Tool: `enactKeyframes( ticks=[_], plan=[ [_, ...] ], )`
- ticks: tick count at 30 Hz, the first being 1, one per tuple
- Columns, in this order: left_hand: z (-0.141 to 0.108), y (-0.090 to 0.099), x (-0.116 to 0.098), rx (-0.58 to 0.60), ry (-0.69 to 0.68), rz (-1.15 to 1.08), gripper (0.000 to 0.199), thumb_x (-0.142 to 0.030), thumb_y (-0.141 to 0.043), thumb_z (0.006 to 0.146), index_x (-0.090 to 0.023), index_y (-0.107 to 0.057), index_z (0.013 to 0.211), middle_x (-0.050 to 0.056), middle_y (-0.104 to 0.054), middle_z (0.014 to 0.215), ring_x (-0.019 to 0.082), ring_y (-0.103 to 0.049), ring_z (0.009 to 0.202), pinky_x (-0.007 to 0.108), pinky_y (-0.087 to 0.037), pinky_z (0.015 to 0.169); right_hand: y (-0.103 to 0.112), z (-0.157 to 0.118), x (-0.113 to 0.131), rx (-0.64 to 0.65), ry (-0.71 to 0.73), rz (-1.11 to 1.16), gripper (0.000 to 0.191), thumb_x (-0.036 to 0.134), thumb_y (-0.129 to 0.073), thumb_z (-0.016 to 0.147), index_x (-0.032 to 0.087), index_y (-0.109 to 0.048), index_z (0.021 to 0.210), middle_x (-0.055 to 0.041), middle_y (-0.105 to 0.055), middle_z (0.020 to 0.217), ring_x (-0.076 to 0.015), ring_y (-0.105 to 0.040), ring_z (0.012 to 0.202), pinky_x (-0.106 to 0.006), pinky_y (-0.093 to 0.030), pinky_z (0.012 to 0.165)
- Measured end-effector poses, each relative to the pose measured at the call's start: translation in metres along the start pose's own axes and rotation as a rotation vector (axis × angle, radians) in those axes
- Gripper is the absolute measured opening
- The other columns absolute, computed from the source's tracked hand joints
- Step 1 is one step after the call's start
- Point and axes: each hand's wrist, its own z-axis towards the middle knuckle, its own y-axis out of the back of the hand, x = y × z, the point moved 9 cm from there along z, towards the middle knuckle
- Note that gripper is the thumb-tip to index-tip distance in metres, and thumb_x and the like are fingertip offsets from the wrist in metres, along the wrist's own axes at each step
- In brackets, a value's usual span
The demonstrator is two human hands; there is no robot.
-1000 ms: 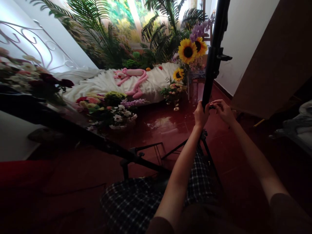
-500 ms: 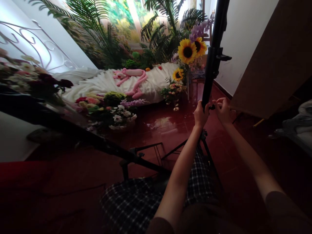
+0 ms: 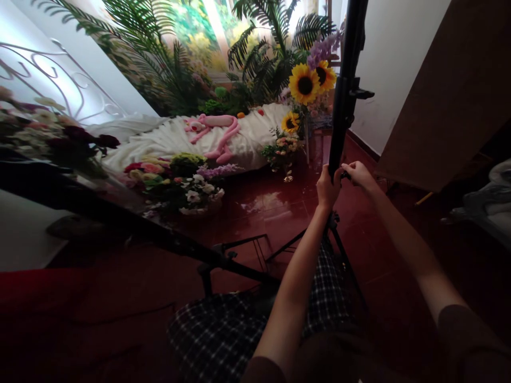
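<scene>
A black light stand point(image 3: 340, 111) rises in front of me at the right of centre, leaning slightly. My left hand point(image 3: 328, 187) is wrapped round its pole, low on the upright section. On the right side of the pole a small dark knob point(image 3: 345, 175) sticks out. The fingers of my right hand point(image 3: 356, 174) are closed on this knob, the thumb side turned to the pole. Another knob point(image 3: 362, 94) juts from the pole higher up. Below my hands the stand's legs point(image 3: 346, 252) spread over the floor.
A second black stand point(image 3: 159, 229) slants across the left side. Beyond, a pink plush toy point(image 3: 219, 121) lies on white draped cloth point(image 3: 255, 141). Flowers point(image 3: 191, 186), sunflowers point(image 3: 305, 84) and palm fronds surround it. A brown panel point(image 3: 423, 106) leans at the right, above the red tiled floor point(image 3: 255, 213).
My right hand has turned, its fingers moving left and closing round the knob. My left hand stays on the pole. The view has shifted slightly.
</scene>
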Motion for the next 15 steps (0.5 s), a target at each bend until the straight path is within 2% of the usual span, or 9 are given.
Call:
enactKeyframes(
  ticks=[1,3,7,10,15],
  plan=[
    [0.0,0.0,-0.001,-0.003,-0.005,0.005,0.033,-0.054,-0.049,0.096,-0.023,-0.058,0.104,0.005,-0.066,0.082,0.016,-0.063,0.071,0.028,-0.045,0.066,-0.003,-0.002,-0.001,0.063,-0.026,0.006,0.038,0.056,-0.068,0.083,0.023,-0.049,0.079,-0.0007,-0.058,0.06,-0.017,-0.055,0.046,-0.033,-0.048,0.047],
    [0.0,0.001,-0.001,-0.01,-0.018,0.014,0.033,-0.054,-0.048,0.096,-0.023,-0.057,0.102,0.004,-0.066,0.081,0.015,-0.061,0.068,0.027,-0.043,0.064,-0.003,-0.012,0.003,0.116,0.023,0.054,0.039,0.058,-0.067,0.084,0.022,-0.051,0.084,-0.001,-0.06,0.062,-0.0167,-0.057,0.048,-0.033,-0.049,0.05],
    [0.0,0.002,-0.001,-0.029,-0.035,0.021,0.033,-0.054,-0.048,0.096,-0.022,-0.057,0.099,0.002,-0.064,0.075,0.013,-0.059,0.063,0.025,-0.041,0.061,0.013,-0.044,0.021,0.084,0.316,0.064,0.051,0.071,-0.055,0.087,0.022,-0.058,0.098,-0.0013,-0.066,0.07,-0.018,-0.064,0.063,-0.032,-0.052,0.065],
    [0.0,0.002,0.0,-0.041,-0.038,0.008,0.035,-0.055,-0.048,0.096,-0.021,-0.058,0.098,0.002,-0.063,0.073,0.013,-0.058,0.062,0.025,-0.04,0.06,0.019,-0.061,0.025,0.104,0.47,0.002,0.055,0.072,-0.049,0.09,0.023,-0.061,0.111,-0.0025,-0.069,0.081,-0.0184,-0.067,0.075,-0.032,-0.052,0.073],
    [-0.001,0.002,0.002,-0.061,-0.038,-0.009,0.038,-0.056,-0.049,0.095,-0.02,-0.059,0.098,0.002,-0.064,0.074,0.014,-0.06,0.063,0.024,-0.039,0.059,0.014,-0.063,0.015,0.183,0.538,0.038,0.058,0.07,-0.047,0.093,0.025,-0.058,0.128,-0.0029,-0.07,0.087,-0.0177,-0.067,0.08,-0.031,-0.051,0.076]
  ],
)
